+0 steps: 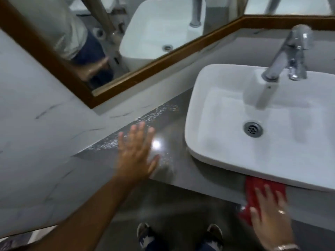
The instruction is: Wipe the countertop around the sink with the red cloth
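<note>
A white rectangular vessel sink (208, 105) stands on a grey speckled countertop (174, 131). The red cloth (253, 190) lies on the narrow front strip of the counter, partly tucked under the sink's front rim and hanging over the edge. My right hand (270, 212) presses flat on the cloth with fingers spread; a ring shows on one finger. My left hand (136, 153) rests flat and open on the counter left of the sink, holding nothing. Water droplets (154, 115) glisten along the counter's back left part.
A chrome tap (288, 55) rises at the back of the sink, and a drain (253, 128) sits in its basin. A wood-framed mirror (126, 33) hangs behind. A marble wall (36, 133) bounds the counter on the left. My shoes (145, 232) show on the floor below.
</note>
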Demonstrator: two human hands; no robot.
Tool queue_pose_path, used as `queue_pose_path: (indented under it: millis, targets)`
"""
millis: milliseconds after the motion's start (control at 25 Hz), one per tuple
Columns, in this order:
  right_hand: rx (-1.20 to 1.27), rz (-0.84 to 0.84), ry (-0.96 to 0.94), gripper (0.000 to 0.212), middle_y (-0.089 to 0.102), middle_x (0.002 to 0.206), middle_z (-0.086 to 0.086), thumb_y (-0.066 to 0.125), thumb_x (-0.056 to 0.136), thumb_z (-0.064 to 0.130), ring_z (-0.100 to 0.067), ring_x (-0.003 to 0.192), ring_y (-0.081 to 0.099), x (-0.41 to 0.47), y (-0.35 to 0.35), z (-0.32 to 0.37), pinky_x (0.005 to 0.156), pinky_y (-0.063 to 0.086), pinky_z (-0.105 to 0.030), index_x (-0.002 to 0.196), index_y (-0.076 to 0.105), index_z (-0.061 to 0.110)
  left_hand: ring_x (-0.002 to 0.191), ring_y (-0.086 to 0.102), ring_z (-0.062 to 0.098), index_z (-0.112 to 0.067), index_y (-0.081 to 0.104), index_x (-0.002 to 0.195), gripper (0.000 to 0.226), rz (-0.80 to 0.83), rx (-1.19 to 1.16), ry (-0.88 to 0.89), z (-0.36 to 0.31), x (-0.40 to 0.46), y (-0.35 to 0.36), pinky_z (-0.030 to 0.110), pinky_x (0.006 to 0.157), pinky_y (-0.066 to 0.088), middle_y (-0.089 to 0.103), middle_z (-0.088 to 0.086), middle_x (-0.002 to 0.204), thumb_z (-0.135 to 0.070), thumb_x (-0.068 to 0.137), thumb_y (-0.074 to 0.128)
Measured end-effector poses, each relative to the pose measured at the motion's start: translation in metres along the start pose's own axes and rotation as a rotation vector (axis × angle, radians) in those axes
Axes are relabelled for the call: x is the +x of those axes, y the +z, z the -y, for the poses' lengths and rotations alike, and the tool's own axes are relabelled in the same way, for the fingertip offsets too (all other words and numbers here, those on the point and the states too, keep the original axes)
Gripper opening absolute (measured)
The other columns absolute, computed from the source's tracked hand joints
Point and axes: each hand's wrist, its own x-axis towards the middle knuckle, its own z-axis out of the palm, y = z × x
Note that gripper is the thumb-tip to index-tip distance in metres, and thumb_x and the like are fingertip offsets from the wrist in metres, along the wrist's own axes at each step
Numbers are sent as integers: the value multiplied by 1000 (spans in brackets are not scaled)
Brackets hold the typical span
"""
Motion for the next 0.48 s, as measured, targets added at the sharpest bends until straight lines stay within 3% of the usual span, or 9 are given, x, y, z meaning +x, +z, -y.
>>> queue_pose_path:
  millis: [120,240,320,440,480]
  targets:
    - [-115,24,-390,62,48,146,-20,33,86,37,-47,129,46,32,9,121,105,38,-57,140,49,11,148,-7,48,-3,-3,157,101,-55,172,-370,124,-50,-27,74,112,2,-4,30,161,-64,91,44]
    - [-75,58,-174,63,40,149,-25,36,92,35,-48,133,37,54,22,203,110,33,-55,148,33,6,145,-1,54,-4,-14,155,118,-147,243,-590,206,-35,-54,76,109,3,-3,35,158,-65,84,58]
    - [-85,48,-220,64,40,149,-26,35,90,35,-48,133,38,48,37,247,109,34,-56,146,34,5,144,1,55,-3,-13,155,126,-172,240,-618,238,-23,-66,76,109,4,-2,36,158,-67,77,63]
    - [-110,106,-531,64,27,158,-20,30,93,37,-44,141,27,67,42,302,114,30,-52,151,22,12,142,7,59,1,-9,154,130,-201,289,-578,253,-19,-65,76,109,5,5,41,155,-61,77,75]
    - [-75,109,-486,62,22,160,-17,31,95,36,-42,144,23,81,38,321,116,26,-50,152,20,14,141,10,60,2,-8,154,129,-209,317,-550,254,-19,-62,76,109,6,8,42,154,-60,77,75]
